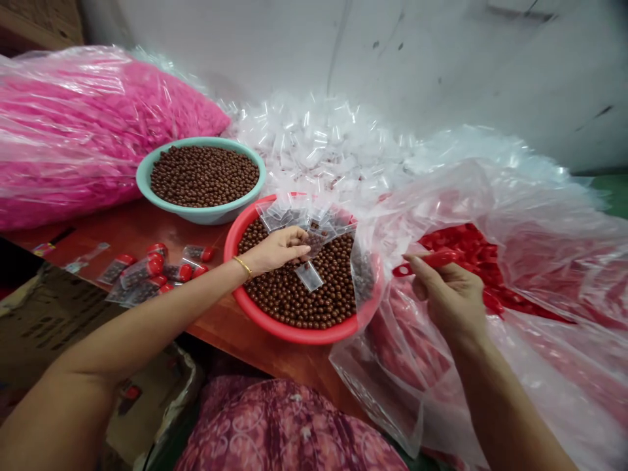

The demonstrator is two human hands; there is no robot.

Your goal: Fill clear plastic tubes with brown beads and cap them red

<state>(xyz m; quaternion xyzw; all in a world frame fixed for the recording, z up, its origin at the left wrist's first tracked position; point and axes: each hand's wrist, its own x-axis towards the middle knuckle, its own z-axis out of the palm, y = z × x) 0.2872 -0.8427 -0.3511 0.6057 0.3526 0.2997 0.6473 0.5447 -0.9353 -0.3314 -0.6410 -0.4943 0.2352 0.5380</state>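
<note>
My left hand [279, 250] hovers over a red bowl [294, 332] full of small brown balls [314, 297] and pinches a small clear plastic bag [310, 275]. Several more clear little bags [299, 216] lie on the balls at the bowl's far side. My right hand [449, 294] holds a red plastic piece [432, 260] at the mouth of a big clear sack of red plastic pieces [471, 245] on the right.
A teal bowl [199, 209] of brown balls stands behind, left. Several filled red-capped packets [152, 269] lie on the red-brown table [147, 232]. A large sack of pink pieces [73, 131] sits at far left, a heap of empty clear bags [324, 144] at the back.
</note>
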